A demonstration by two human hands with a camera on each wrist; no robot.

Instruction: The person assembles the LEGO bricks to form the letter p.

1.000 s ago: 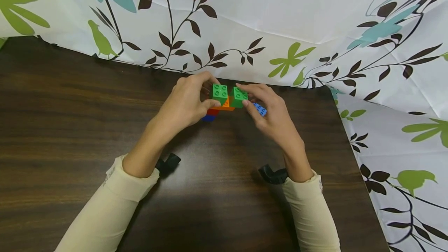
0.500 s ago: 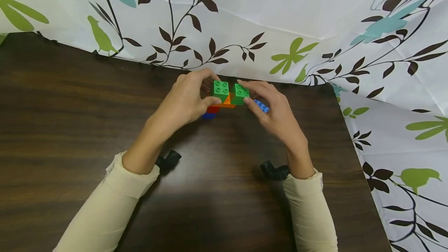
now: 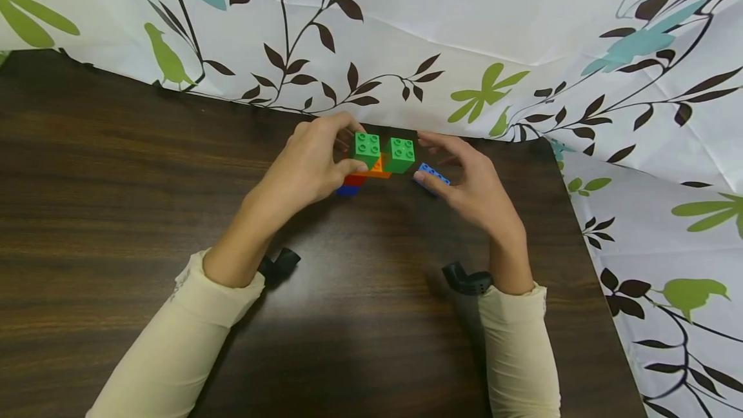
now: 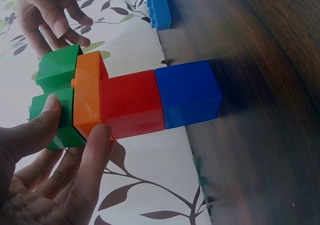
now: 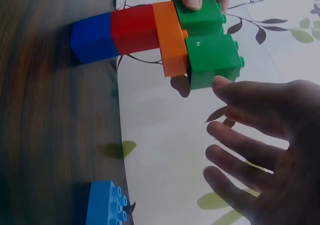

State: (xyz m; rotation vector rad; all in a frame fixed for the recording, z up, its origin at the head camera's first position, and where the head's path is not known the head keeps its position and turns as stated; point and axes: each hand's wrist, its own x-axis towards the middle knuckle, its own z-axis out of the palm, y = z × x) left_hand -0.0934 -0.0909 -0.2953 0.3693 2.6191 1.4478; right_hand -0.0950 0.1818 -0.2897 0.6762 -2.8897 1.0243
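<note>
A tower of toy building bricks stands on the table: a dark blue brick [image 4: 187, 95] at the bottom, a red brick [image 4: 132, 102] above it, then a flat orange brick [image 4: 87, 95]. Side by side on the orange one sit two green bricks, the left green brick [image 3: 366, 150] and the right green brick [image 3: 399, 157], with a narrow gap between them. My left hand [image 3: 307, 169] grips the tower at the left green brick, thumb in front. To the right of the tower, my right hand [image 3: 478, 189] holds nothing, its thumb and fingers spread apart near the right green brick.
A light blue brick [image 3: 432, 174] lies on the dark wooden table [image 3: 145, 211], partly under my right hand's thumb as seen from above. Close behind the tower hangs a white patterned curtain [image 3: 406, 24], which also runs along the table's right side.
My right hand has let go of the right green brick and moved away to the right, its fingers opening. The left hand keeps its hold. The tower looks unchanged.
</note>
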